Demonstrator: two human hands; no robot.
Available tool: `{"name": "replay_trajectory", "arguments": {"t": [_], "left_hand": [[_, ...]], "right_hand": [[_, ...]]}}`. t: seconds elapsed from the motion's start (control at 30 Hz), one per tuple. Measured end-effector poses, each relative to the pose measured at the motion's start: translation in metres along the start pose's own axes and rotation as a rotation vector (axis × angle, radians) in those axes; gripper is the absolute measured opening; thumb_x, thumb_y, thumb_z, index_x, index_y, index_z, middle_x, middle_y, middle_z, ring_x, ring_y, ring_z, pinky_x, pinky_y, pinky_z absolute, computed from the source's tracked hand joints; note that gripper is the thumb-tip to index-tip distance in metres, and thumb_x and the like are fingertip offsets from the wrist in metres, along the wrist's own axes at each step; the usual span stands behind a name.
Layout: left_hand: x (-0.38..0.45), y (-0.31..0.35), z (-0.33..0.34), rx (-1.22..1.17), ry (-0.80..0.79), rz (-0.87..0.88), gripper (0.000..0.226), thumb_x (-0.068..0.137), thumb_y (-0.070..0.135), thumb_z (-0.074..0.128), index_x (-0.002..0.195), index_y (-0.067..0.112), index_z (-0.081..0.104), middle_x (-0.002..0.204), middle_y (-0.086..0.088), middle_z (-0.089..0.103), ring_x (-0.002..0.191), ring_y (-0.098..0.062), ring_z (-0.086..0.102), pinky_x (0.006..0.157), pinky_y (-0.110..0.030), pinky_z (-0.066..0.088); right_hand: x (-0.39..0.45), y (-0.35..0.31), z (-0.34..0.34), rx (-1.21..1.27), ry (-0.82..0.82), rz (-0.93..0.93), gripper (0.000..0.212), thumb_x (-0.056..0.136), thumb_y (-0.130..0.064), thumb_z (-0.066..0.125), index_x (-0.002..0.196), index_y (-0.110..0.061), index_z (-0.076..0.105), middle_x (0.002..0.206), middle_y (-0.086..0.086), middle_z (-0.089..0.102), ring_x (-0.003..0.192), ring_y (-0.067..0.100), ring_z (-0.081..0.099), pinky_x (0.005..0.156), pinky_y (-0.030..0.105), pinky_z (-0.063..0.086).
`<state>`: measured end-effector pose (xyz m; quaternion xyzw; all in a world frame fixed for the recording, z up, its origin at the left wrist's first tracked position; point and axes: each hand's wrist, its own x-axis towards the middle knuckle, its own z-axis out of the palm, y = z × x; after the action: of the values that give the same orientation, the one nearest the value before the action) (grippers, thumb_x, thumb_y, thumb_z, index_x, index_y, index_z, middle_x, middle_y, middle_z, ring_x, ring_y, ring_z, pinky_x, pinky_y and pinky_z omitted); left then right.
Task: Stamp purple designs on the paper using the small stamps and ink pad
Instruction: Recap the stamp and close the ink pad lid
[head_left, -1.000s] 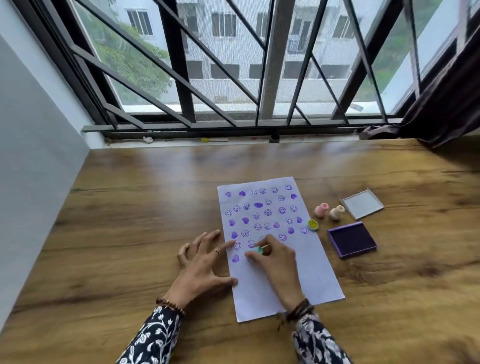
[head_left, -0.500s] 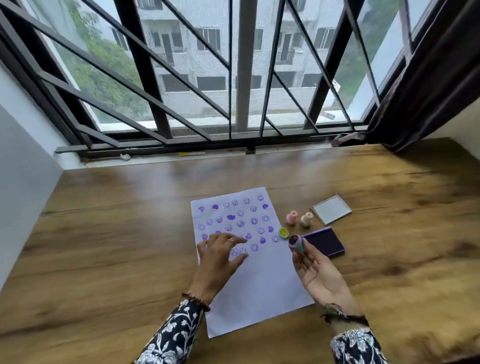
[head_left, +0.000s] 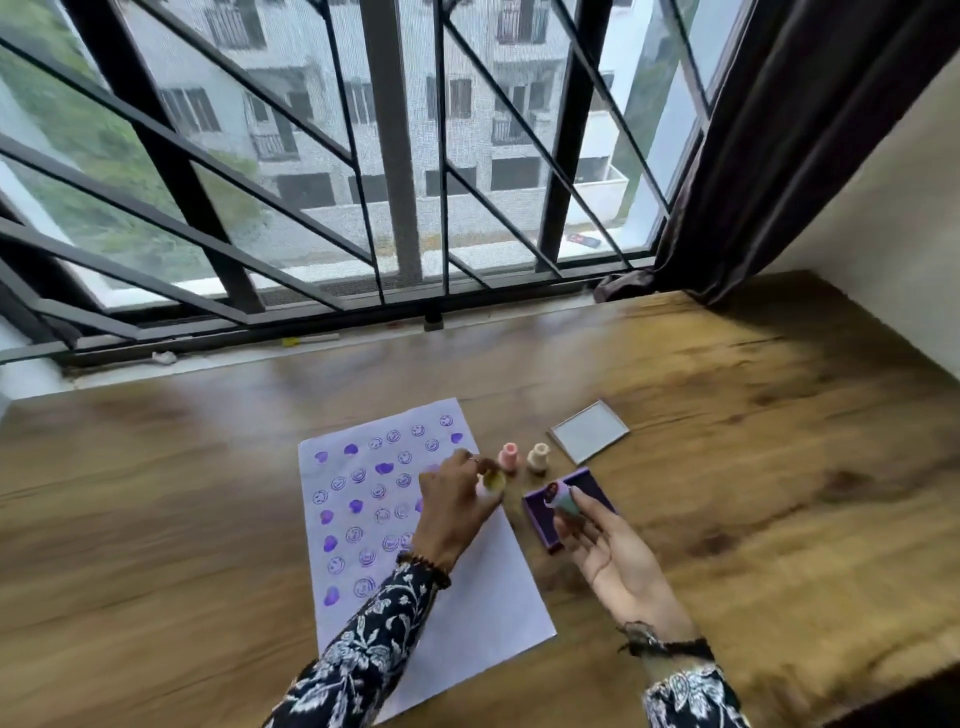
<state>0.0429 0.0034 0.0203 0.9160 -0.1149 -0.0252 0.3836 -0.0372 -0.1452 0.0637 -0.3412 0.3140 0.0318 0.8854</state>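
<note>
A white paper (head_left: 483, 587) lies on the wooden table, its upper half covered with purple hearts and smiley prints. My left hand (head_left: 452, 499) reaches across the paper's right edge and its fingers close on a yellow-green stamp (head_left: 492, 480). My right hand (head_left: 597, 545) is palm up over the open purple ink pad (head_left: 592, 486), holding a green stamp (head_left: 561, 496) with its inked face turned up. A pink stamp (head_left: 508, 457) and a cream stamp (head_left: 538, 456) stand upright just beyond the pad.
The ink pad's clear lid (head_left: 589, 431) lies behind the stamps. A barred window runs along the table's far edge, a dark curtain (head_left: 779, 156) hangs at the right, and a white wall closes the right side.
My right hand lifted the green stamp off the paper and carried it right over the ink pad. My left hand left the paper and reached right to the yellow-green stamp. The view swung left.
</note>
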Motion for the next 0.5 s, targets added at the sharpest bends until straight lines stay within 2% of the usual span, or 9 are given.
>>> {"name": "replay_trajectory", "arguments": {"t": [0.03, 0.1, 0.17, 0.23, 0.33, 0.43, 0.5], "left_hand": [[-0.002, 0.004, -0.004, -0.228, -0.002, -0.081, 0.011, 0.078, 0.017, 0.068, 0.089, 0.017, 0.069, 0.091, -0.003, 0.069, 0.086, -0.02, 0.061, 0.077, -0.031, 0.046], [-0.009, 0.015, -0.013, -0.693, -0.075, -0.252, 0.012, 0.077, 0.011, 0.069, 0.079, 0.022, 0.072, 0.079, 0.01, 0.073, 0.084, -0.014, 0.062, 0.067, -0.02, 0.046], [-0.015, 0.02, -0.018, -0.892, -0.151, -0.342, 0.018, 0.079, 0.009, 0.065, 0.078, 0.024, 0.073, 0.073, 0.016, 0.073, 0.086, -0.011, 0.06, 0.068, -0.022, 0.041], [-0.02, 0.024, -0.023, -0.945, -0.208, -0.352, 0.018, 0.08, 0.008, 0.063, 0.082, 0.022, 0.073, 0.077, 0.015, 0.074, 0.087, -0.01, 0.06, 0.073, -0.024, 0.04], [-0.024, 0.027, -0.03, -0.921, -0.218, -0.291, 0.018, 0.08, 0.008, 0.064, 0.087, 0.022, 0.073, 0.083, 0.011, 0.075, 0.087, -0.008, 0.062, 0.074, -0.018, 0.046], [-0.025, 0.03, -0.038, -0.874, -0.186, -0.222, 0.02, 0.078, 0.007, 0.066, 0.096, 0.014, 0.072, 0.098, -0.005, 0.074, 0.094, -0.012, 0.064, 0.079, -0.017, 0.05], [-0.024, 0.034, -0.041, -0.857, -0.152, -0.181, 0.022, 0.075, 0.003, 0.068, 0.096, 0.008, 0.071, 0.101, -0.012, 0.073, 0.094, -0.014, 0.066, 0.081, -0.019, 0.05]], "right_hand": [[0.002, 0.0, 0.0, -0.05, -0.017, -0.043, 0.011, 0.085, -0.003, 0.055, 0.086, -0.003, 0.066, 0.068, 0.006, 0.075, 0.061, 0.012, 0.07, 0.053, 0.018, 0.056], [0.005, 0.0, 0.002, -0.171, -0.04, -0.14, 0.011, 0.081, -0.002, 0.059, 0.087, -0.006, 0.067, 0.075, 0.005, 0.076, 0.07, 0.012, 0.071, 0.057, 0.017, 0.056], [0.006, 0.0, 0.006, -0.319, -0.052, -0.231, 0.013, 0.078, -0.004, 0.064, 0.086, -0.012, 0.071, 0.085, 0.004, 0.076, 0.081, 0.014, 0.071, 0.063, 0.017, 0.056], [0.006, -0.001, 0.01, -0.494, -0.06, -0.309, 0.016, 0.076, -0.008, 0.07, 0.09, -0.016, 0.072, 0.095, 0.004, 0.075, 0.09, 0.015, 0.069, 0.071, 0.022, 0.054], [0.006, -0.003, 0.015, -0.7, -0.065, -0.404, 0.021, 0.075, -0.013, 0.073, 0.094, -0.02, 0.072, 0.099, -0.001, 0.074, 0.095, 0.011, 0.068, 0.081, 0.026, 0.052], [0.005, -0.01, 0.021, -0.777, -0.106, -0.465, 0.02, 0.073, -0.011, 0.074, 0.087, -0.026, 0.073, 0.096, -0.004, 0.074, 0.093, 0.008, 0.067, 0.076, 0.02, 0.053], [0.006, -0.014, 0.023, -0.78, -0.122, -0.494, 0.021, 0.072, -0.009, 0.075, 0.079, -0.029, 0.074, 0.092, -0.002, 0.074, 0.087, 0.007, 0.068, 0.069, 0.014, 0.053]]}}
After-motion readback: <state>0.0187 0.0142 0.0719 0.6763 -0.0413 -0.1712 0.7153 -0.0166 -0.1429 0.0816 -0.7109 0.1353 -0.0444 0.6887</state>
